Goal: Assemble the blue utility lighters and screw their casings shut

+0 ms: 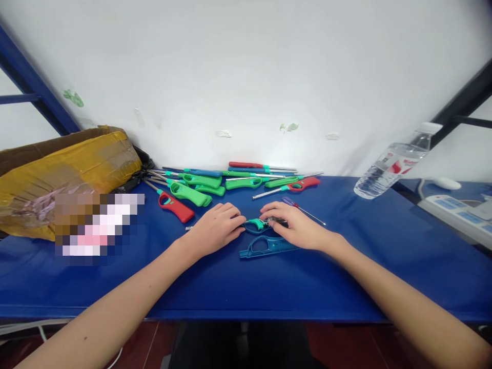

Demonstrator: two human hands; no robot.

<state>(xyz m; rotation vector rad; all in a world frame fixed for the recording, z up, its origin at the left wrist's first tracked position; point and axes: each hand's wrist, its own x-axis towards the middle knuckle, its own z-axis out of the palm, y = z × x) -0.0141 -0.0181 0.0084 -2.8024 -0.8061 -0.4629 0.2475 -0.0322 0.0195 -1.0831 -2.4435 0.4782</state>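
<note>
In the middle of the blue table, an opened long-nosed lighter (pixel 257 225) with a blue shell and a teal trigger lies between my hands. My left hand (pixel 220 229) pinches its front end, and a bit of a metal rod shows to the left of that hand. My right hand (pixel 295 224) closes over the rear part, where dark and metallic inner pieces show under the fingers. A loose blue shell half (pixel 271 247) rests just below, partly covered by the right hand. A screwdriver (pixel 305 211) with a purple handle lies just beyond the right hand.
Green lighters (pixel 191 194), blue ones and red lighters (pixel 307 183) lie piled along the wall. A taped cardboard box (pixel 73 174) stands at left, beside a blurred patch. At right are a tilted-looking water bottle (pixel 392 166) and a power strip (pixel 459 212).
</note>
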